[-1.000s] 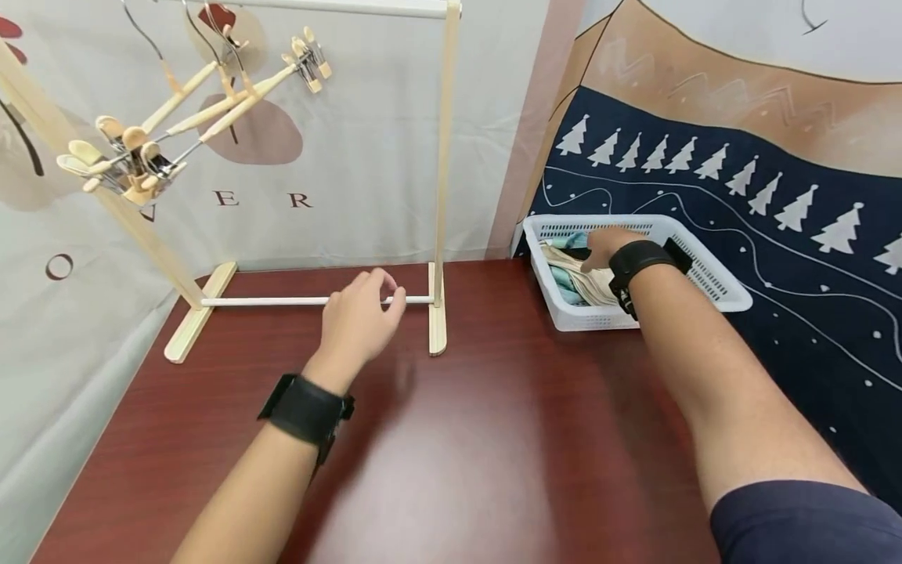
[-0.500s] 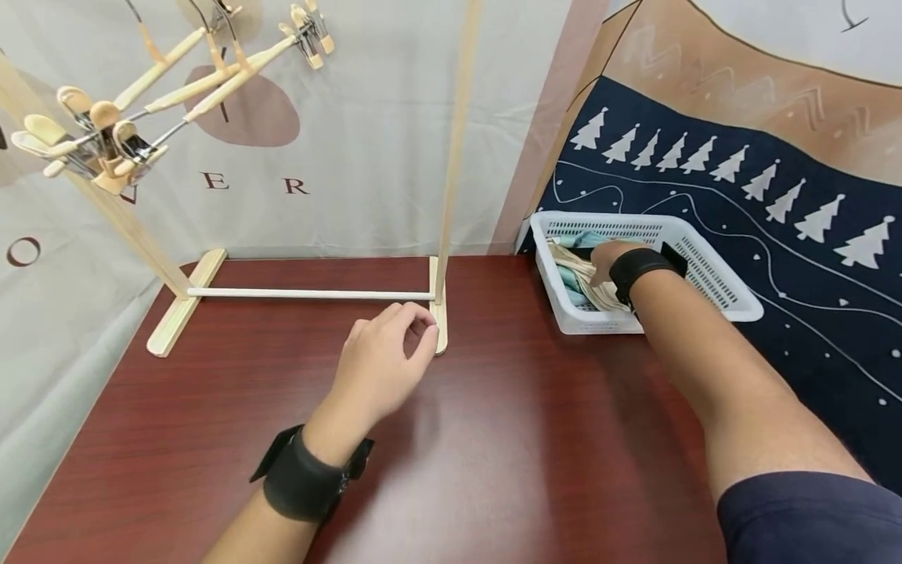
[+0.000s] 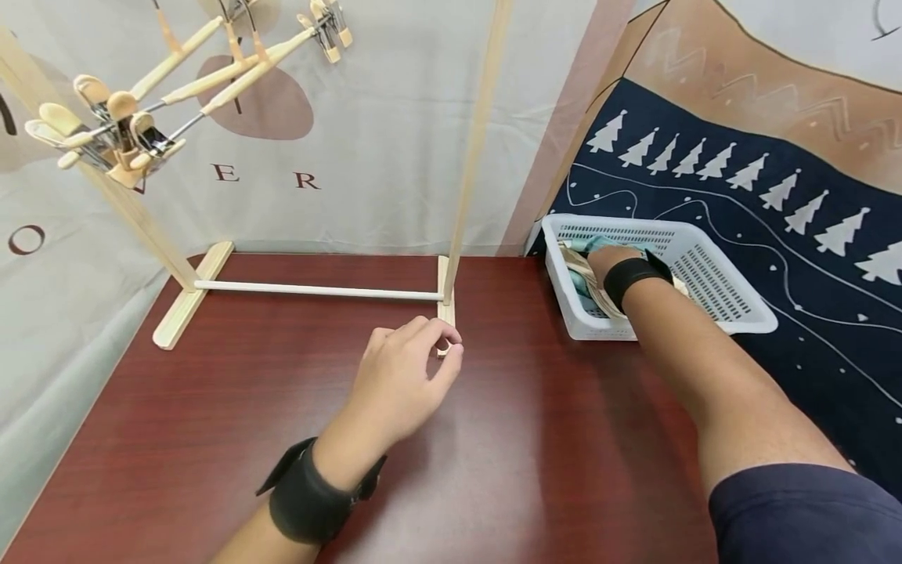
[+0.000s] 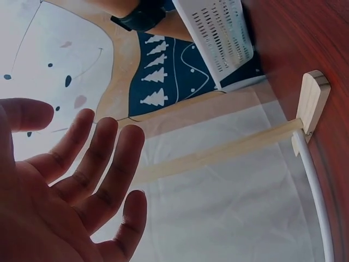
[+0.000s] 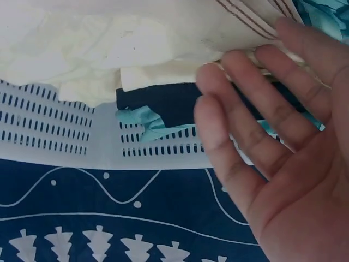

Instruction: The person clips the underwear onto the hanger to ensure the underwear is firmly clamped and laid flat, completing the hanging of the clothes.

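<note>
Currently, the right hand [image 3: 607, 257] is placed inside the white basket [image 3: 712, 274], which is set on the patterned dark blue cloth [image 3: 789, 258] just beside the right edge of the dark red surface [image 3: 493, 439]. Its fingers are seen straight and slightly spread in the right wrist view, with the fingertips [image 5: 240, 60] touching the cream cloth [image 5: 109, 49] piled in the basket; nothing is gripped. Light blue cloth [image 5: 144, 121] and a dark piece [image 5: 158, 101] are visible beneath the cream cloth against the perforated basket wall. The left hand [image 3: 405, 376] is held over the surface, near the front end of the right foot [image 3: 445, 309] of the wooden rack [image 3: 479, 133]; whether the foot is touched cannot be told. In the head view its fingers are loosely curled with thumb and forefinger close together, while in the left wrist view the fingers [image 4: 103, 158] are shown relaxed and apart; nothing is held. A white rod [image 3: 317, 291] is fitted between the two feet of the rack, low over the surface. Wooden clip hangers [image 3: 141, 117] are hung at the upper left of the rack. A black strap [image 3: 310, 493] is worn on each wrist.
</note>
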A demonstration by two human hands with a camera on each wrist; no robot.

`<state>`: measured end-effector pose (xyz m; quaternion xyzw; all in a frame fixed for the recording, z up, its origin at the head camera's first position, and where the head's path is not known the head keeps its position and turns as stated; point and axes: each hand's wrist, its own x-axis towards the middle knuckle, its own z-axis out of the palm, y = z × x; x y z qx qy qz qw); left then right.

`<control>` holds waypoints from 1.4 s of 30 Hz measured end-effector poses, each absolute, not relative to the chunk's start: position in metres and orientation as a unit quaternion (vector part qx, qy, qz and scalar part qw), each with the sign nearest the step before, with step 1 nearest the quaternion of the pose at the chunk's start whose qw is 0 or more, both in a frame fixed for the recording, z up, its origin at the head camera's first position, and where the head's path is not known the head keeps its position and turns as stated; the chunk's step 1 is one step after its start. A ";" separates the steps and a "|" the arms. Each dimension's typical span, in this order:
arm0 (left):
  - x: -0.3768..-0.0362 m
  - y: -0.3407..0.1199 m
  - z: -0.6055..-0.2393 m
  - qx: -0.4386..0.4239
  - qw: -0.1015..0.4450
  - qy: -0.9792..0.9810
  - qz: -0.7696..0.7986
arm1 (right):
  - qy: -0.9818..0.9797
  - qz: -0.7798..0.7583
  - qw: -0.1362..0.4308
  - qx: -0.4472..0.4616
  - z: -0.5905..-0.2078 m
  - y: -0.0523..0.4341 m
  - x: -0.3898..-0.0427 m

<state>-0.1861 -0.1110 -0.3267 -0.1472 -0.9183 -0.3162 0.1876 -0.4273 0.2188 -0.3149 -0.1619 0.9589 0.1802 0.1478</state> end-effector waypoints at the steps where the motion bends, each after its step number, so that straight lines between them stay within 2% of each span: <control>1: -0.185 -0.110 -0.326 -0.149 0.189 -0.918 -0.314 | 0.960 0.180 0.142 -0.162 -0.317 0.222 -0.429; 8: -0.183 -0.109 -0.325 -0.154 0.190 -0.916 -0.318 | 0.964 0.171 0.130 -0.160 -0.315 0.240 -0.443; 12: -0.182 -0.109 -0.325 -0.153 0.182 -0.915 -0.325 | 0.983 0.070 0.127 -0.116 -0.301 0.250 -0.448; 18: -0.179 -0.108 -0.325 -0.156 0.174 -0.915 -0.328 | 0.993 -0.049 0.097 -0.040 -0.275 0.265 -0.440; 24: -0.176 -0.106 -0.323 -0.160 0.170 -0.917 -0.324 | 0.992 -0.010 0.114 -0.048 -0.253 0.268 -0.424; 29: -0.174 -0.103 -0.320 -0.166 0.173 -0.917 -0.318 | 0.997 0.053 0.014 -0.056 -0.239 0.273 -0.418; 33: -0.172 -0.102 -0.319 -0.172 0.173 -0.917 -0.315 | 0.998 0.056 -0.031 -0.025 -0.222 0.274 -0.411; 37: -0.170 -0.101 -0.318 -0.176 0.174 -0.918 -0.311 | 0.997 0.019 -0.074 -0.001 -0.201 0.270 -0.399; 42: -0.166 -0.099 -0.317 -0.181 0.168 -0.919 -0.307 | 0.984 -0.049 -0.173 0.004 -0.172 0.256 -0.381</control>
